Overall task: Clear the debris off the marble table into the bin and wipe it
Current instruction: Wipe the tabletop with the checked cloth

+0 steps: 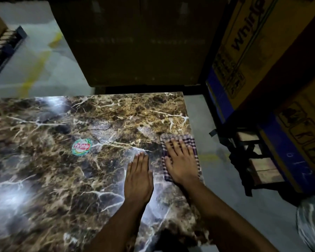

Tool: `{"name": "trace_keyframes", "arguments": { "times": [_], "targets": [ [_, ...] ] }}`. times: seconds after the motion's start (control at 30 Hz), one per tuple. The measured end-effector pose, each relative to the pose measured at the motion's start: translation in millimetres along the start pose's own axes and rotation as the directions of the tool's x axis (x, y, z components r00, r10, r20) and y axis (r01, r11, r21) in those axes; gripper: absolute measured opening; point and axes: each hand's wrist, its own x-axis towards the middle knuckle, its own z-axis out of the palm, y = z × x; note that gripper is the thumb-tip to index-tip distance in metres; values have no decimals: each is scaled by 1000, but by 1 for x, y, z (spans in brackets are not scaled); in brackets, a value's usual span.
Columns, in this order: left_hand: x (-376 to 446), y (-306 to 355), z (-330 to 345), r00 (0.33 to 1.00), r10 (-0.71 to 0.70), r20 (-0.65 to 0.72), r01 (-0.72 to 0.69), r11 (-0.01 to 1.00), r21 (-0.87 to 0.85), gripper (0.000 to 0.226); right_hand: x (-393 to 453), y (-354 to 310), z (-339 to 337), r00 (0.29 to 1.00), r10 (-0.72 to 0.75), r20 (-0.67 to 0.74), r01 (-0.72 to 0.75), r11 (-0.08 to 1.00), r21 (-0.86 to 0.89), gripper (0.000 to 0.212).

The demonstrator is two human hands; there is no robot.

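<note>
The brown marble table [65, 179] fills the lower left of the head view. My right hand [180, 160] presses flat, fingers spread, on a purple-and-white checked cloth [189, 140] at the table's right edge. My left hand [138, 177] lies flat on the bare marble just left of the cloth, fingers together, holding nothing. A round green-and-red sticker [81, 147] sits on the marble to the left of both hands. I see no loose debris on the surface. A plastic-lined bin [311, 224] shows at the lower right edge, partly cut off.
Tall cardboard appliance boxes [262, 51] on a pallet [258, 160] stand close to the table's right side. A dark large box [135, 42] stands behind the table's far edge. Grey floor with yellow marks [35, 70] lies to the left, with another pallet [5, 46].
</note>
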Motion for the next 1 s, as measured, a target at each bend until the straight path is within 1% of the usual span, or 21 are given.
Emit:
{"name": "trace_keyframes", "arguments": {
  "times": [0.07, 0.13, 0.23, 0.3, 0.33, 0.4, 0.43, 0.53, 0.6, 0.63, 0.7, 0.77, 0.87, 0.93, 1.0],
  "targets": [
    [23, 2, -2, 1000, -24, -3, 24, 1000, 1, 57, 24, -19, -2, 1000, -21, 8, 21, 999, 26, 65],
    [49, 3, -4, 1000, -25, -13, 26, 999, 22, 57, 27, -30, -1, 995, -93, 40, 91, 995, 37, 64],
    [80, -1, -9, 999, -24, -30, 25, 1000, 8, 55, 15, -10, -4, 979, -196, 56, 196, 981, 19, 60],
    [95, -2, -11, 1000, -25, -17, 25, 1000, -19, 55, 34, 12, -5, 984, -174, 28, 174, 985, -1, 61],
    [102, -2, -12, 1000, -16, -13, 15, 1000, -25, 55, 52, 17, -6, 990, -138, 19, 138, 990, -3, 63],
    [116, 0, -12, 1000, 2, -14, -2, 1000, -16, 56, 90, 13, -8, 997, -73, 10, 73, 997, -9, 67],
    [123, 0, -13, 1000, 0, -14, -1, 1000, -6, 56, 104, 4, -9, 997, -74, 14, 75, 997, -8, 67],
    [143, 2, -14, 999, -34, -32, 34, 999, -1, 56, 110, -8, -10, 981, -182, 62, 182, 983, 11, 64],
    [152, 2, -16, 997, -63, -40, 63, 998, -19, 56, 99, 5, -13, 967, -245, 73, 246, 969, 5, 62],
    [158, 4, -16, 997, -68, -44, 67, 997, -25, 56, 104, 16, -14, 969, -239, 66, 239, 971, 1, 62],
    [164, 8, -17, 998, -52, -41, 51, 998, -24, 56, 131, 28, -17, 984, -174, 27, 174, 985, 2, 64],
    [173, 10, -19, 999, -26, -46, 26, 1000, -11, 56, 165, 19, -18, 994, -112, 6, 112, 994, 2, 65],
    [191, 14, -20, 999, -16, -50, 16, 1000, -1, 57, 184, -1, -14, 986, -166, 15, 166, 986, 21, 62],
    [202, 17, -19, 999, -11, -52, 12, 1000, 16, 57, 177, 8, -14, 973, -230, 25, 229, 973, 14, 61],
    [211, 20, -19, 999, -11, -49, 12, 1000, 8, 57, 175, 26, -17, 969, -245, 29, 245, 969, -6, 60]
  ]
}}
